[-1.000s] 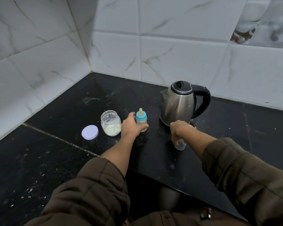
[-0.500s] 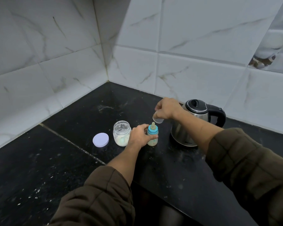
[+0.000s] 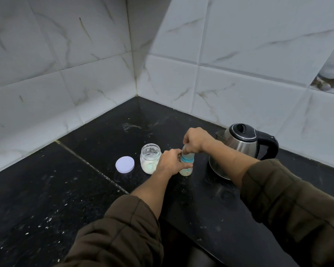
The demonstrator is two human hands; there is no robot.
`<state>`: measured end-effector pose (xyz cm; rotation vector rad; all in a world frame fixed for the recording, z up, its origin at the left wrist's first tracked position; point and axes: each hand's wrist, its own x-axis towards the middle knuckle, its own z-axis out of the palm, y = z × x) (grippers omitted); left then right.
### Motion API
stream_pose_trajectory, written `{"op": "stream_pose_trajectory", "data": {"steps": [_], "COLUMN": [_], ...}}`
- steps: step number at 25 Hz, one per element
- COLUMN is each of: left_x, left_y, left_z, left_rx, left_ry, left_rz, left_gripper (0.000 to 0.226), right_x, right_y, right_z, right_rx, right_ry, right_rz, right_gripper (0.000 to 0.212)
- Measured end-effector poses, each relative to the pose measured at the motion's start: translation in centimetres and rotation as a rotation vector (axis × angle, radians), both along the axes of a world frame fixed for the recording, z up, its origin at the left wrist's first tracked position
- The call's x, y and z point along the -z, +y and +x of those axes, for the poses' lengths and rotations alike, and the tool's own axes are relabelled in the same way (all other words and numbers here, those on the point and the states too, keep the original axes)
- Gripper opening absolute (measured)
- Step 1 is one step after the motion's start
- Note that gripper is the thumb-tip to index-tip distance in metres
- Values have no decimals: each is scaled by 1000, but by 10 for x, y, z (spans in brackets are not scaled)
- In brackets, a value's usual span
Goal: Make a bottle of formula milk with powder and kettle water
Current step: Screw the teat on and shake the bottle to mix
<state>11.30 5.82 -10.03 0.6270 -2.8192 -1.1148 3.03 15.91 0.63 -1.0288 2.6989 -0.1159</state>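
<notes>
A small baby bottle with a blue collar and milky liquid inside stands on the black counter. My left hand grips its body from the left. My right hand presses a clear cap down over the teat from above; the teat is hidden. The open glass jar of white powder stands just left of my left hand, its lilac lid lying flat beside it. The steel kettle with a black lid and handle stands behind my right forearm.
White marble-look tiled walls meet in a corner behind the counter. A seam runs diagonally across the counter left of the jar. The counter's front edge drops off below my forearms. Pale specks dot the left slab.
My right hand picked the clear cap up off the counter near the kettle, carried it over the bottle and lowered it onto the teat. My left hand kept its hold on the bottle.
</notes>
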Motion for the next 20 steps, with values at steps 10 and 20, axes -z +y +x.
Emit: {"op": "stream_pose_trajectory", "data": {"steps": [10,20], "left_x": [5,4], "left_y": [2,4], "left_z": [0,0], "left_rx": [9,14], "left_ry": [33,17], "left_rz": [20,3], "left_gripper": [45,31], "right_x": [9,22], "right_y": [0,4], "right_z": [-2,-9], "right_rx": [0,0], "right_ry": [-1,-53], "right_rz": [21,-31], "right_gripper": [39,36]}}
